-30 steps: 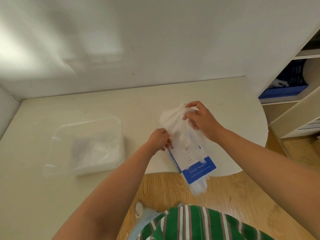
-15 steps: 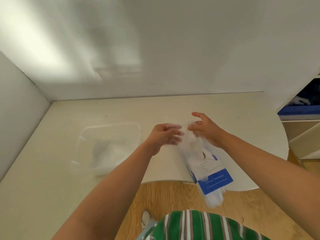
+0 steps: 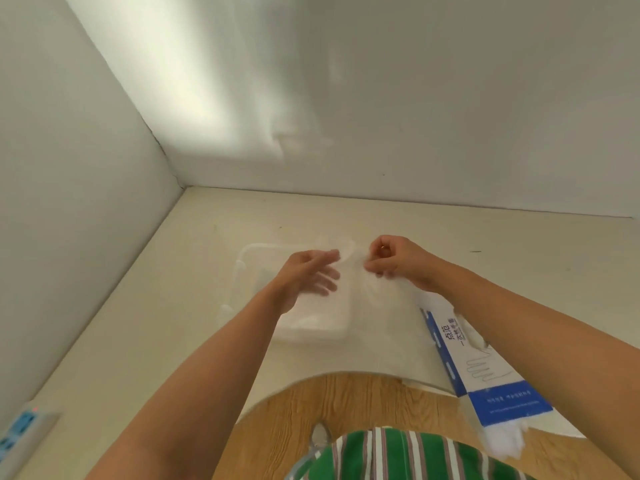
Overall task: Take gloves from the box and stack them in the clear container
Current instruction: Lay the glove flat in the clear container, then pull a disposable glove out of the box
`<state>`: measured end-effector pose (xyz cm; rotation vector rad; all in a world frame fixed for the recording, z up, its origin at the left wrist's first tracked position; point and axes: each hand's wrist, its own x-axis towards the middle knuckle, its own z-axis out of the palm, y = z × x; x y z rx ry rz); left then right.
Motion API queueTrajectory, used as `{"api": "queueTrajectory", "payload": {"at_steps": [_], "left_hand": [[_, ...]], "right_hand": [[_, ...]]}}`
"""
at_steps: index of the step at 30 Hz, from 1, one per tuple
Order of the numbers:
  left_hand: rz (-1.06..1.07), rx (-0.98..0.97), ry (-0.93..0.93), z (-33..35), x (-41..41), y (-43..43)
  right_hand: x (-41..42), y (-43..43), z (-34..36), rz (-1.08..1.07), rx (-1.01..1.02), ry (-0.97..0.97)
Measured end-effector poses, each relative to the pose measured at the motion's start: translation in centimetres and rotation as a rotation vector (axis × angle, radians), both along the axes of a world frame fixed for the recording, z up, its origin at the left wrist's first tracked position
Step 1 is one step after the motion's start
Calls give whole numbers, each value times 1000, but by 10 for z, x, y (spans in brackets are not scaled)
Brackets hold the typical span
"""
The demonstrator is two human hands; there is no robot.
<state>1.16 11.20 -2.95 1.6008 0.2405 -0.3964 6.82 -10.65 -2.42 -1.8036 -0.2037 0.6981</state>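
A thin clear plastic glove (image 3: 360, 289) is stretched between my two hands, over the right side of the clear container (image 3: 242, 268). My right hand (image 3: 394, 259) pinches the glove's right edge. My left hand (image 3: 308, 275) has its fingers spread against the glove's left edge above the container; its grip is unclear. White gloves (image 3: 311, 313) lie stacked inside the container. The blue and white glove box (image 3: 485, 372) lies on the table under my right forearm, sticking out over the table's front edge, with gloves (image 3: 505, 441) spilling from its near end.
The cream table (image 3: 519, 254) fits into a corner of white walls at left and back. Its front edge curves around wooden floor (image 3: 346, 400). A power strip (image 3: 20, 431) lies at the far left near edge. A green striped garment (image 3: 398, 455) shows at the bottom.
Both hands moved left from the box to above the container, carrying a glove pulled out of the box. The camera turned left, so the shelves at right left the view.
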Motion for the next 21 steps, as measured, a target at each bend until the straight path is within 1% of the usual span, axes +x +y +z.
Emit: {"api": "queueTrajectory", "payload": {"at_steps": [2,3,4,6,7,8,9,10,11,14,16,19,20,21], "left_hand": [[101,134,-55,-4,-1,16],[155,215,-81,-8,-1,23],[206,304,-100,-11,-1,30],[259,486,-123,-20,-1,45],[254,574,-125,-25,-1,55],[227,663,-130,-29,-1,62],[193,752,-132,-34,-1,70],[161,826,-138,-37,-2,75],[135,885,-147,-39,-2,78],[42,1050,-207,-45,-2,85],[-50,1162,-216,-46,-1,84],[-142,1274,-196,-47,2,83],[-155,1332,-267,-50,2,81],[-174,1375,-377,-51,4,79]], "right_hand": [[2,30,-1,34,-65,-74],[2,43,-3,18,-129,-152],[2,57,-7,-19,-199,-269],[-3,80,-11,-111,-314,-611],[-6,93,-11,-120,-316,-776],[-10,103,-11,-86,-285,-880],[-15,113,-11,-11,-256,-920],[-19,120,-14,83,-258,-905],[-23,126,-19,183,-309,-863],[-28,138,-42,432,-666,-637],[-30,139,-55,507,-824,-522],[-30,142,-74,554,-928,-436],[-31,143,-80,560,-946,-417],[-31,144,-83,559,-960,-405]]}}
